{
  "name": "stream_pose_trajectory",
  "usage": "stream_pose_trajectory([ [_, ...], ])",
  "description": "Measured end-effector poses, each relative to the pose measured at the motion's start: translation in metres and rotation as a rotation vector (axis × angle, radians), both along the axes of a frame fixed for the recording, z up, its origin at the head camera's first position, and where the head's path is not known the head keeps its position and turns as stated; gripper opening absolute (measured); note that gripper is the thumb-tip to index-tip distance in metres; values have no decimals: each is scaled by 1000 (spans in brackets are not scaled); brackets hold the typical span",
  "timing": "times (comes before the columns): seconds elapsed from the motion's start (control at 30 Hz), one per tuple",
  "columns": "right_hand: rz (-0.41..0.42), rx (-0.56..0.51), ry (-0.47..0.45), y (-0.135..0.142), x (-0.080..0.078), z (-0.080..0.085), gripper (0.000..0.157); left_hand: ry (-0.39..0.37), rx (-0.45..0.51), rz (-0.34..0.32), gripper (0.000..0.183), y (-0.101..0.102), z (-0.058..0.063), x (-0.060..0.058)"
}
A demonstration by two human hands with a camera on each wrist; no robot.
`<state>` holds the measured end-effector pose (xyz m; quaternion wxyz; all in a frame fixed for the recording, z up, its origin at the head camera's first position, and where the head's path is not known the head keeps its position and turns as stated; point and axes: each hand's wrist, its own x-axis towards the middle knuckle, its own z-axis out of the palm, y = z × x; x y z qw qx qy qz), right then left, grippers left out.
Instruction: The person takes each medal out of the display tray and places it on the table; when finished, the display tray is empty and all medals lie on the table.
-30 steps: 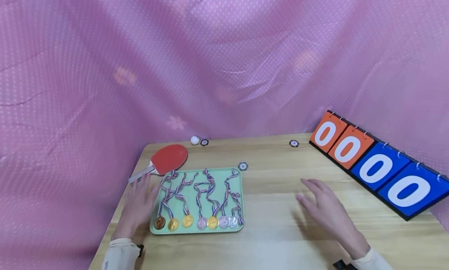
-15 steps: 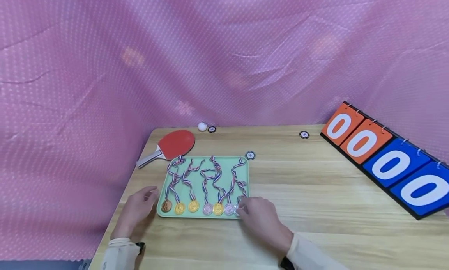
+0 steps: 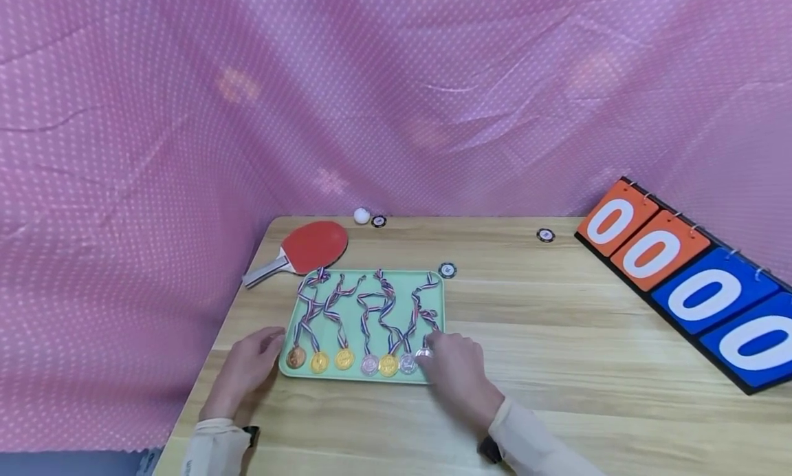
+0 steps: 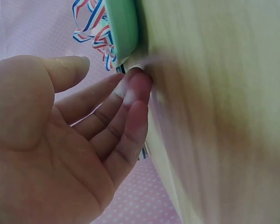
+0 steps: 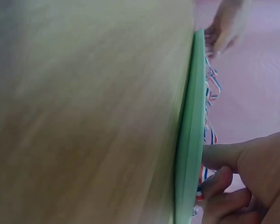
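A pale green tray (image 3: 353,375) on the wooden table holds several gold, silver and bronze medals with striped ribbons, laid side by side. At the tray's right edge my right hand (image 3: 460,373) has its thumb and curled forefinger at the rightmost silver medal (image 3: 423,354), seeming to pinch it near its ribbon; the hand partly hides both. In the right wrist view, the thumb (image 5: 219,156) reaches behind the tray rim beside a striped ribbon. My left hand (image 3: 247,366) is beside the tray's left edge, fingers loosely bent and holding nothing.
Behind the tray lies a red table tennis bat (image 3: 315,246). A white ball (image 3: 361,216) and poker chips (image 3: 447,269) lie farther back. A flip scoreboard (image 3: 680,280) showing zeros stands at right. Pink dotted cloth (image 3: 396,104) hangs behind.
My right hand has come left from over the bare table to the rightmost silver medal. My left hand has drawn back slightly and its fingers have bent. The head view has shifted.
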<state>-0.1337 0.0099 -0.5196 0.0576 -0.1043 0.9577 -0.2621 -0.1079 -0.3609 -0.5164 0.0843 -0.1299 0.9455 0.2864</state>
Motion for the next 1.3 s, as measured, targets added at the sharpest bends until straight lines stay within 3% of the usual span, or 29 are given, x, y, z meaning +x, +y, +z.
stream_pose_trajectory([
  [0.3, -18, -62, 22, 0, -10, -8, 14, -49, 63, 19, 44, 1, -10, -3],
  [0.57, -18, -125, 49, -1, -8, -16, 4, -50, 6, 25, 41, 0, -12, 1],
  [0.8, -15, -261, 13, 14, -1, -2, 4, -19, -11, 14, 40, 3, -10, -2],
  [1.03, 19, -481, -137, 40, 3, 14, 7, -26, 6, 13, 43, 6, -9, 1],
  [1.17, 3, -583, -203, 55, 1, 21, 7, -9, -2, -3, 41, 6, -9, 1],
  [1.3, -44, -606, -235, 72, -4, 33, 8, 15, -11, -17, 38, 6, -10, 2],
])
